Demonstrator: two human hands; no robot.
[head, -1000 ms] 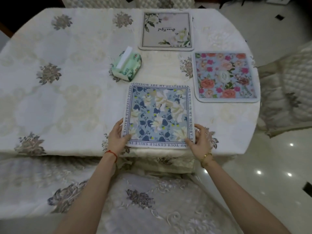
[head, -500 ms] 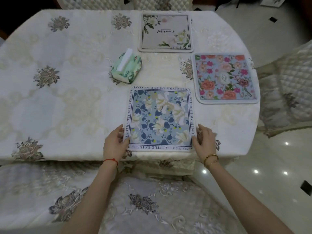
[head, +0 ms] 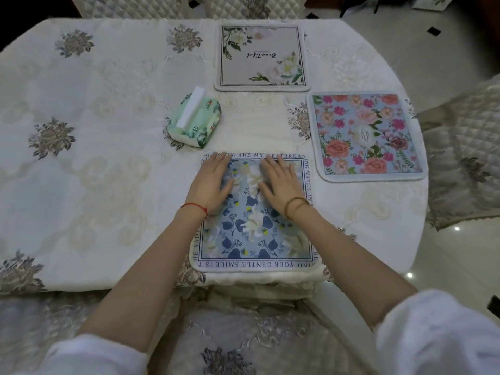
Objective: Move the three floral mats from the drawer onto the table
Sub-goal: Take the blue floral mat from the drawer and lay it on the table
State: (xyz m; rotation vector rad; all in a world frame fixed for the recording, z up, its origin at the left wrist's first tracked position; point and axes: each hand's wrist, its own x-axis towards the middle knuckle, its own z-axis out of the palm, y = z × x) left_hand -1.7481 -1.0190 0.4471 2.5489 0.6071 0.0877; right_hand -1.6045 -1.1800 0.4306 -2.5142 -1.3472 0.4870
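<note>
Left hand [head: 209,185] and right hand [head: 278,185] lying flat, fingers spread, pressing blue mat [head: 254,234] at near edge of counter [head: 108,158]; grasping nothing. Grey mat [head: 262,56] sitting at far edge, pink mat [head: 366,135] at right edge. All three appearing placed; only smoothing remaining.

A worktop [head: 108,163] draped in cream cloth embroidered with grey-brown flowers fills most of the view. Quilted pale chair backs [head: 151,6] stand along its far edge, and another cushioned chair [head: 465,163] sits at the right. The floor [head: 443,255] is glossy white tile with small black insets, catching bright ceiling-light reflections.
</note>
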